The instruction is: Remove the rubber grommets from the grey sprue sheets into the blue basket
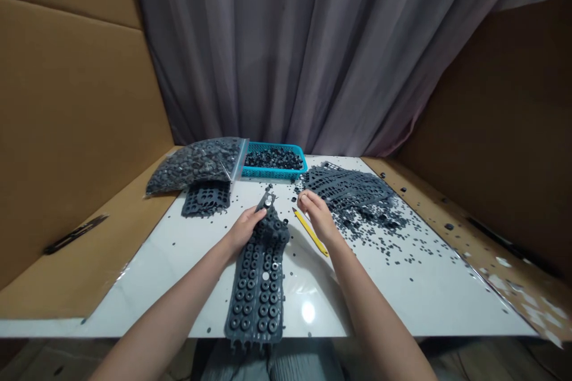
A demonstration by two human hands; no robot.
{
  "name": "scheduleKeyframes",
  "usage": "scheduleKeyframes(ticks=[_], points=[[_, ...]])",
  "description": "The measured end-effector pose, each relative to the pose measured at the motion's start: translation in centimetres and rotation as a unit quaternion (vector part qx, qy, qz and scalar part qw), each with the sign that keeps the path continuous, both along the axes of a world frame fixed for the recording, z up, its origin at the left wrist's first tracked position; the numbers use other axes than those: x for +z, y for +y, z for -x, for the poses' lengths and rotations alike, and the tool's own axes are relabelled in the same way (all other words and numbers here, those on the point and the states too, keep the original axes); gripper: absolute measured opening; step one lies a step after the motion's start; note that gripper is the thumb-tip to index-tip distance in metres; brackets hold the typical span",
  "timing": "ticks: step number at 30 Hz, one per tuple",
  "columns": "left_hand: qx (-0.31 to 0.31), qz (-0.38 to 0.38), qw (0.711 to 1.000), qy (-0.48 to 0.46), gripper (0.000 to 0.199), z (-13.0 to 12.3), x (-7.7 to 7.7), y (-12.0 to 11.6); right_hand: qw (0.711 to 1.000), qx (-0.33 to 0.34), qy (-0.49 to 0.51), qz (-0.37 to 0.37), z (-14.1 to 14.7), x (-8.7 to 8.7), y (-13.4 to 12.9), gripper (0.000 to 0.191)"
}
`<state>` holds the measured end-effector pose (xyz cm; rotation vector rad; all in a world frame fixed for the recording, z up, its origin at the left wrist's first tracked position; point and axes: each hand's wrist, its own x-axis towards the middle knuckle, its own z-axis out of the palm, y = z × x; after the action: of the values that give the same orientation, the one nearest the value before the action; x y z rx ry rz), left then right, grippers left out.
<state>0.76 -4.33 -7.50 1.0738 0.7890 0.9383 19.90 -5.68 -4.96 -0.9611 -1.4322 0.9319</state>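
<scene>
My left hand (pixel 246 224) grips the far part of a dark rubber sheet (pixel 258 294) moulded with rows of round rings. The sheet's far end is bent up in my fingers, and its near end reaches the table's front edge. White round spots show on it, one among the rings and others near my thumb. Just right of the sheet, my right hand (pixel 315 209) is raised with its fingers curled together; what they hold, if anything, is hidden. A slim yellow tool (pixel 310 232) with a dark tip lies on the table below that hand.
A clear bag (pixel 199 161) of small dark pieces rests on another ringed sheet (pixel 206 199). Behind stands a blue basket (pixel 274 172) of dark pieces. Perforated sheets (pixel 353 184) are piled at the right amid scattered bits (pixel 388 232). Cardboard walls (pixel 67 101) flank the white table (pixel 170 292).
</scene>
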Motion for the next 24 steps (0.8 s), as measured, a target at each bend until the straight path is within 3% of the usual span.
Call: scheduleKeyframes(ticks=[2, 7, 11, 15, 17, 21, 24], points=[[-0.014, -0.083, 0.995, 0.061, 0.031, 0.0, 0.0, 0.1, 0.992, -0.044, -0.113, -0.042, 0.1, 0.4, -0.5, 0.028], [-0.06, -0.291, 0.941, 0.163, 0.029, 0.1, 0.2, 0.2, 0.931, 0.003, -0.35, -0.109, 1.4, 0.8, -1.3, 0.022], [-0.1, -0.39, 0.888, 0.223, 0.028, 0.6, 0.8, 0.2, 0.904, 0.038, -0.412, -0.109, 1.7, 0.6, -1.3, 0.021], [-0.141, -0.429, 0.853, 0.263, 0.031, 0.9, 1.3, 0.2, 0.913, 0.098, -0.387, -0.083, 1.6, 0.6, -1.3, 0.021], [-0.148, -0.407, 0.864, 0.256, 0.036, 0.8, 1.3, 0.2, 0.932, 0.131, -0.333, -0.054, 1.7, 0.4, -1.3, 0.024], [-0.151, -0.268, 0.94, 0.145, 0.041, 0.4, 0.9, 0.1, 0.974, 0.172, -0.138, 0.05, 2.3, -0.7, -1.0, 0.032], [-0.15, -0.137, 0.978, 0.042, 0.041, 0.2, 0.3, -0.1, 0.976, 0.183, 0.059, 0.106, 2.6, -1.5, -0.5, 0.035]])
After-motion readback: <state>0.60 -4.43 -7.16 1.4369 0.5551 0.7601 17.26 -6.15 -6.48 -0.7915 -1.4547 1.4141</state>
